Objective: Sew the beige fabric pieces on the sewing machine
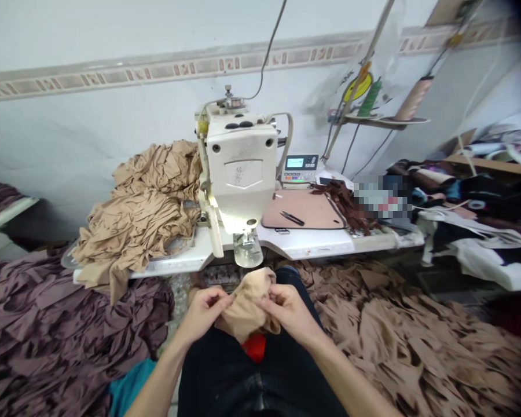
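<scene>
Between my two hands is a tan fabric piece (248, 307), held over my lap just in front of the sewing machine (242, 179). My left hand (206, 313) pinches its left edge between thumb and fingers. On the other side, my right hand (289, 307) grips a gathered part of the same cloth. The machine's lit sewing head and metal plate (248, 252) lie just beyond the cloth, not touching my hands. A bit of red material (255, 347) shows under the fabric, against my dark trousers.
A tan fabric heap (143, 202) covers the table's left side. Thread snips (292, 218) lie on a pink pad (312, 205), near a control panel (300, 168). Purple-brown cloth (69, 330) is piled at left, brown cloth (399, 318) at right. Thread cones (414, 98) stand above.
</scene>
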A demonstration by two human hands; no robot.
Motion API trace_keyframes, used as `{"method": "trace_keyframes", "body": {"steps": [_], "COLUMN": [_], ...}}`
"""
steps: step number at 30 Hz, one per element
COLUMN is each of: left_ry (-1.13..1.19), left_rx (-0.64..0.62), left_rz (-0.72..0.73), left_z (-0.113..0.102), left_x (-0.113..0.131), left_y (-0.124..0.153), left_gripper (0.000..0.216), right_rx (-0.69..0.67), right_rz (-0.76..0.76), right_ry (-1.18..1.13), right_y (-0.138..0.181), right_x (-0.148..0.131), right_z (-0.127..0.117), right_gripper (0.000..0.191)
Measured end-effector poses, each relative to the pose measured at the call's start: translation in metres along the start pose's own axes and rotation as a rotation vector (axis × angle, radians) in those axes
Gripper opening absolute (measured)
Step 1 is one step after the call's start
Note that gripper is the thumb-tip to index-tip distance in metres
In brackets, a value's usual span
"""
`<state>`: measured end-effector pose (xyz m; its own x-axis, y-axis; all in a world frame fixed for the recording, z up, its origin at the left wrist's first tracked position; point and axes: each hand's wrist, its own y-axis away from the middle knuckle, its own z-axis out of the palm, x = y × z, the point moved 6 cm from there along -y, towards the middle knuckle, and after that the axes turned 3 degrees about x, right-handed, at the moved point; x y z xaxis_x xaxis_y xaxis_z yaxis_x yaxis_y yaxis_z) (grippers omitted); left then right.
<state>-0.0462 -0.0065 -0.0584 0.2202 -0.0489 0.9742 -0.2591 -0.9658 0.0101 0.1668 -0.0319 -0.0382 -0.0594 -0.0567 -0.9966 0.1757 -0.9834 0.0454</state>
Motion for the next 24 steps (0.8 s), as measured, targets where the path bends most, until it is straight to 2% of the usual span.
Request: {"method": "trace_keyframes", "body": {"steps": [2, 5, 6, 8, 10, 12, 14, 17, 21, 24], "left_ry": [-0.024, 0.003, 0.017, 0.040, 0.054, 0.068, 0.097, 0.117, 0.011, -0.052], "left_rx": [-0.057, 0.003, -0.022, -0.188, -0.400, -0.524, -0.534, -0.502, -0.455, -0.347], "left_rz": [0.030, -0.011, -0.037, -0.071, -0.095, -0.119, -0.146, -0.161, -0.073, -0.016], "left_z": [0.001, 0.006, 0.014, 0.038, 0.061, 0.070, 0.067, 0.056, 0.055, 0.052], "left_x": [0.002, 0.002, 0.001, 0.000, -0.002, -0.004, -0.002, 0.004, 0.017, 0.023], "left_y": [0.005, 0.010, 0.011, 0.017, 0.024, 0.030, 0.032, 0.032, 0.028, 0.021], "left_gripper": [0.040, 0.035, 0.037, 0.046, 0.059, 0.065, 0.061, 0.049, 0.039, 0.037], "right_rx": [-0.162, -0.349, -0.389, -0.464, -0.545, -0.594, -0.573, -0.460, -0.366, -0.268], "right_rz": [-0.002, -0.061, -0.089, -0.136, -0.168, -0.169, -0.139, -0.054, -0.013, -0.012], "right_ry": [0.140, 0.404, 0.487, 0.593, 0.595, 0.536, 0.491, 0.460, 0.413, 0.368], "right_y": [0.008, 0.017, 0.019, 0.021, 0.022, 0.021, 0.018, 0.012, 0.010, 0.008], "right_x": [-0.005, -0.015, -0.019, -0.026, -0.033, -0.036, -0.035, -0.024, -0.013, -0.011], "right_z": [-0.005, -0.001, 0.003, 0.011, 0.016, 0.014, 0.004, -0.015, -0.022, -0.024], "right_gripper": [0.058, 0.051, 0.047, 0.037, 0.023, 0.013, 0.018, 0.032, 0.038, 0.038]}}
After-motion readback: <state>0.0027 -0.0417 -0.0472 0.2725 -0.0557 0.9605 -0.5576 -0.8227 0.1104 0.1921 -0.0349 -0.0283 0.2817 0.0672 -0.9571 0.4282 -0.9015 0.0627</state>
